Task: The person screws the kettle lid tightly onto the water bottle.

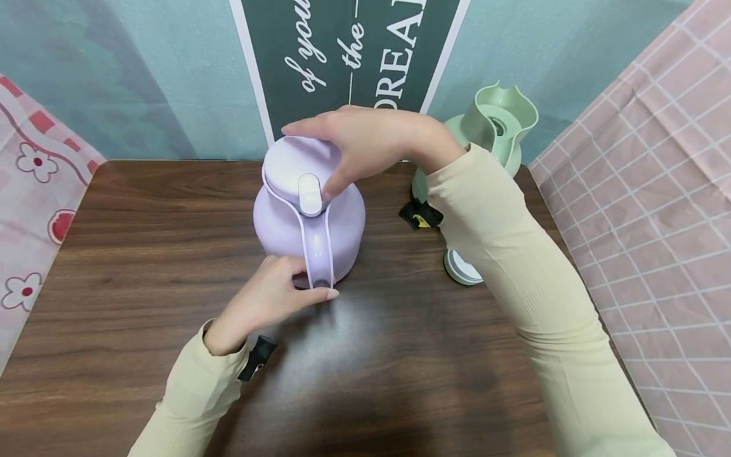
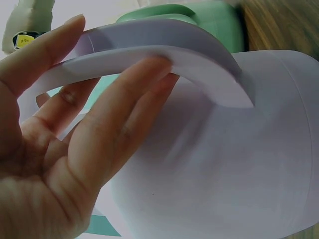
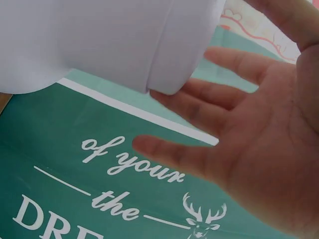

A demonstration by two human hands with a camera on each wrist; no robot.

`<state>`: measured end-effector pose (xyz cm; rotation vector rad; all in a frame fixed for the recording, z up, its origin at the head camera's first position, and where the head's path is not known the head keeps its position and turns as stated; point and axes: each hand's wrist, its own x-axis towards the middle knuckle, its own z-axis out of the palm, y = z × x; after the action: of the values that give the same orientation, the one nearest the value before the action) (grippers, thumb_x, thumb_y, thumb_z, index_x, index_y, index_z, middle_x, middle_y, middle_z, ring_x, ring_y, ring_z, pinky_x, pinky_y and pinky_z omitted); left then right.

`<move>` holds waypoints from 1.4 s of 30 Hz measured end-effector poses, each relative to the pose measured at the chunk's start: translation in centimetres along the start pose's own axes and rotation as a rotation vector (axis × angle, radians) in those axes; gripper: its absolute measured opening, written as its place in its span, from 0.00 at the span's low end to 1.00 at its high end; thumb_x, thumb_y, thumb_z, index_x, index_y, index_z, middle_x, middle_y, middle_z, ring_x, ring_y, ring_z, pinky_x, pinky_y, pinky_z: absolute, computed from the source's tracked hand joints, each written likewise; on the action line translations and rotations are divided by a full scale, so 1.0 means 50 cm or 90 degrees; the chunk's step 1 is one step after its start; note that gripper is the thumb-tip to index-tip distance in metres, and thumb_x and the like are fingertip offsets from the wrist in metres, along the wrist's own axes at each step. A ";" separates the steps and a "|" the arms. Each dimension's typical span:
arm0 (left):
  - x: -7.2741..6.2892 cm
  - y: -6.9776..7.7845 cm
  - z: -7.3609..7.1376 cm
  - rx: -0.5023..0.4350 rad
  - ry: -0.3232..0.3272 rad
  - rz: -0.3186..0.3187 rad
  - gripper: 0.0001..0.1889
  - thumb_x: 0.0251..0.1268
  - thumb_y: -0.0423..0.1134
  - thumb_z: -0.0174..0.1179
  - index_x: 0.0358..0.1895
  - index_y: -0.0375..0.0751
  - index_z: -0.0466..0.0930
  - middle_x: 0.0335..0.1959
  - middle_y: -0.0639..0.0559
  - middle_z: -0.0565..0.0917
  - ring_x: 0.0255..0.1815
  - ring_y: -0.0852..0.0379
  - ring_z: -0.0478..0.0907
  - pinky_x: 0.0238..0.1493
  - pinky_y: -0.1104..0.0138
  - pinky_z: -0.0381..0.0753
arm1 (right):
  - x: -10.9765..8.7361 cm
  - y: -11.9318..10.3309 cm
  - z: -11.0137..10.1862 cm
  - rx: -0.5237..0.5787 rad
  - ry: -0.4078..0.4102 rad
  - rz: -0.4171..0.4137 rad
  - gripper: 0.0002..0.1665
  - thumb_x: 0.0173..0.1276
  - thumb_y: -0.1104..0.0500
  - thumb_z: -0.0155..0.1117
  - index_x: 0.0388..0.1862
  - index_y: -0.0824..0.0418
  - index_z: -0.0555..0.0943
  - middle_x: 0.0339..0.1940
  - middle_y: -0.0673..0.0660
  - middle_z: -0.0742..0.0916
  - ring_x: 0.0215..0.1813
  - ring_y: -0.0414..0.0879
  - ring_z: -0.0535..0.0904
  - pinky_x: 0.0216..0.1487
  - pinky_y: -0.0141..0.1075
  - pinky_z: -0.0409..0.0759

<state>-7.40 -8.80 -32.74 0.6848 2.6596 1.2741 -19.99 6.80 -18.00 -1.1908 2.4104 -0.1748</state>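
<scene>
A lilac thermos jug (image 1: pixel 268 216) stands on the table with its handle (image 1: pixel 318 247) towards me. My left hand (image 1: pixel 268 295) grips the lower part of that handle, fingers inside the loop and thumb along the outside; the left wrist view shows the fingertips against the handle's inner side. On top, a pale lid (image 1: pixel 285 155) with a white oval button (image 1: pixel 310 193) sits in the jug's mouth. My right hand (image 1: pixel 365 139) spans it, thumb beside the button and fingers at the far rim. In the right wrist view, fingertips meet the lid's edge while the little finger stands away.
Behind my right forearm stands a green jug (image 1: pixel 514 111) with a wavy open collar, partly hidden. A round white-and-green lid (image 1: pixel 461 268) lies near it, overlapped by my sleeve. A lettered cloth (image 1: pixel 348 57) hangs at the back; pink checked cloth (image 1: pixel 657 222) borders the right.
</scene>
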 end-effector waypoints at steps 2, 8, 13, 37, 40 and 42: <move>0.000 0.000 0.000 0.000 0.000 0.000 0.09 0.47 0.40 0.69 0.20 0.45 0.77 0.16 0.61 0.73 0.20 0.64 0.66 0.24 0.68 0.68 | 0.001 -0.005 0.001 -0.014 0.007 0.011 0.49 0.53 0.49 0.68 0.70 0.59 0.56 0.64 0.57 0.69 0.61 0.47 0.64 0.61 0.38 0.59; 0.000 0.000 -0.001 -0.001 -0.002 -0.005 0.09 0.47 0.40 0.69 0.20 0.45 0.77 0.15 0.61 0.72 0.19 0.64 0.66 0.24 0.68 0.68 | 0.002 -0.039 0.011 -0.082 0.038 0.094 0.44 0.54 0.40 0.65 0.61 0.66 0.66 0.51 0.59 0.75 0.53 0.50 0.67 0.52 0.41 0.66; 0.000 -0.001 -0.001 -0.003 -0.005 -0.006 0.10 0.47 0.41 0.69 0.20 0.45 0.76 0.15 0.61 0.72 0.19 0.64 0.65 0.23 0.68 0.68 | 0.004 -0.073 0.023 -0.159 0.068 0.174 0.41 0.53 0.31 0.59 0.50 0.64 0.72 0.43 0.59 0.77 0.44 0.51 0.73 0.44 0.43 0.72; 0.000 0.002 0.001 0.002 -0.001 0.005 0.08 0.47 0.40 0.69 0.22 0.46 0.78 0.18 0.61 0.75 0.21 0.64 0.69 0.26 0.68 0.70 | -0.008 -0.027 -0.001 -0.070 0.015 0.065 0.40 0.53 0.49 0.68 0.60 0.68 0.67 0.54 0.59 0.75 0.55 0.52 0.66 0.56 0.40 0.62; 0.000 0.001 0.001 0.001 -0.002 0.004 0.08 0.47 0.40 0.69 0.22 0.46 0.78 0.17 0.61 0.75 0.21 0.64 0.69 0.26 0.68 0.70 | -0.007 -0.039 0.002 -0.085 0.032 0.097 0.37 0.52 0.45 0.69 0.54 0.67 0.71 0.44 0.58 0.76 0.49 0.52 0.67 0.50 0.41 0.65; 0.000 0.001 0.002 0.001 -0.003 0.001 0.08 0.47 0.40 0.69 0.21 0.46 0.78 0.17 0.62 0.75 0.21 0.64 0.69 0.26 0.68 0.70 | -0.008 -0.046 0.005 -0.091 0.036 0.120 0.37 0.52 0.43 0.68 0.52 0.67 0.71 0.41 0.57 0.76 0.47 0.51 0.67 0.47 0.41 0.66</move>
<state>-7.34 -8.70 -32.79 0.6897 2.6570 1.2705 -17.99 5.70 -17.40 -1.0224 2.6054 0.0236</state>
